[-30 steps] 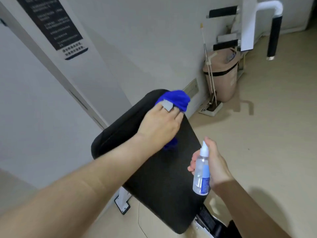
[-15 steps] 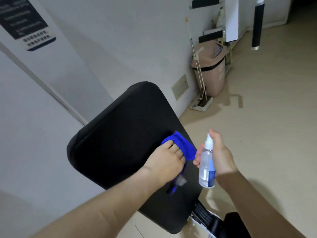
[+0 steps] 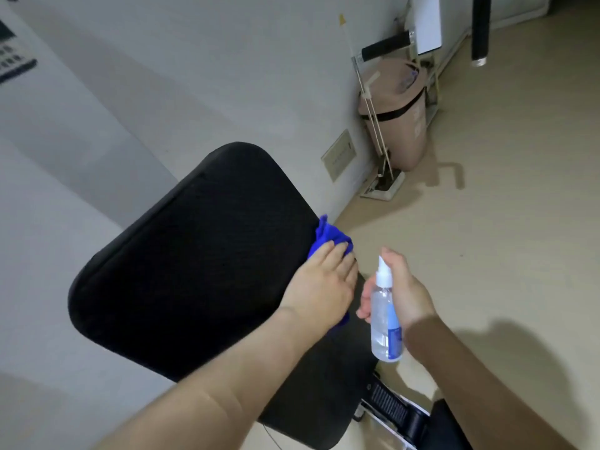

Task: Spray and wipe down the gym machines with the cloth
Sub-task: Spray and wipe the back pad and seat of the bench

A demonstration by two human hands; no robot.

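Left hand (image 3: 319,287), fingers flat, presses the blue cloth (image 3: 329,237), which has swept from the far end of the black machine pad (image 3: 194,254) to its right edge. Right hand (image 3: 404,293) grips the spray bottle (image 3: 384,319) just beside the pad. One wiping stroke appears complete.

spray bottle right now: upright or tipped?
Upright. The spray bottle has its white nozzle on top and base down, gripped by the right hand, beside the black pad.
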